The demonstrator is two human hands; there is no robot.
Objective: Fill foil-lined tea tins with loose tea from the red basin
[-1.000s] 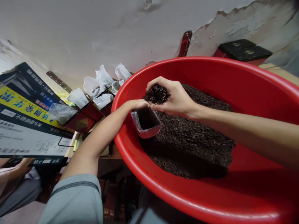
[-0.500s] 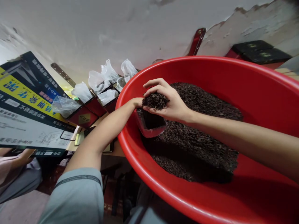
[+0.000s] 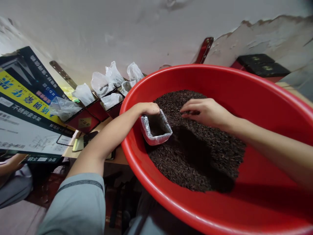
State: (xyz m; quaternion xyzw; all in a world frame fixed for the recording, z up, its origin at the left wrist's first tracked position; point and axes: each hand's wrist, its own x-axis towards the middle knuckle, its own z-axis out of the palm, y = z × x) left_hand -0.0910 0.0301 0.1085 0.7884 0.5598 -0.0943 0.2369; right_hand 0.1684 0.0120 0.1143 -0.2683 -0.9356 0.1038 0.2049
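A large red basin (image 3: pixel 259 88) holds a wide heap of dark dried leaves (image 3: pixel 178 163). At its left side stands a small box lined with a clear plastic bag (image 3: pixel 156 138), its top open and dark inside. My left hand (image 3: pixel 151 108) is at the far edge of this lined box, fingers curled over the rim and partly hidden inside, gripping it. My right hand (image 3: pixel 204 111) hovers over the leaves to the right of the box, fingers slightly bent and apart, with nothing seen in it.
Several boxes with plastic bags (image 3: pixel 84 120) stand left of the basin. A large printed carton (image 3: pixel 31 107) leans at the far left, with part of a person (image 3: pixel 14 182) below it. Dark boxes (image 3: pixel 266 68) lie behind the basin at the right.
My right hand has moved right, away from the lined box, and no longer holds the clump of leaves. The box opening now shows more fully, with my left hand still at it.
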